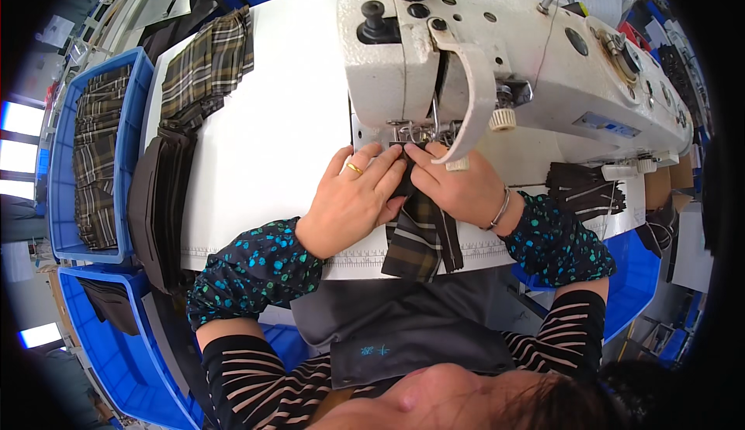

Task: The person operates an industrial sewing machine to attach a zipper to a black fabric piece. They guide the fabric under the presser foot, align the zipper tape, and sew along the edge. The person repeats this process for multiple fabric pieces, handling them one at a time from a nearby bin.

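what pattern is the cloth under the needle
Dark plaid cloth, brown with pale lines; head view.
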Tool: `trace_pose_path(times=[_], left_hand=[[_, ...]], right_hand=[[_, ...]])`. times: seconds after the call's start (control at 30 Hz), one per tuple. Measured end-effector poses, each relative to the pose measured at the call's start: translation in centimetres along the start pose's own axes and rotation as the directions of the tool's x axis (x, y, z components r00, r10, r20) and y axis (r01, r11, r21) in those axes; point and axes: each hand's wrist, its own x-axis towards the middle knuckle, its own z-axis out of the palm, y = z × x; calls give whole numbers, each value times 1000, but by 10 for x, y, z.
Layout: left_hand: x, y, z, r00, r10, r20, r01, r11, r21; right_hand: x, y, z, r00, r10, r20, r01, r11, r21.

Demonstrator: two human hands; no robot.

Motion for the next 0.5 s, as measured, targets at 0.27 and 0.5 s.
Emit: trace_pose_path(times=[0.27,0.5], left_hand=[[1,-3,1,1000,-29,-9,30,999,45],[6,-12,5,997,-67,-27,68,998,18]], right_hand=[[-1,12,12,991,-26,-131,22,999,-32],[2,19,16,993,25,-114,-28,999,-20]])
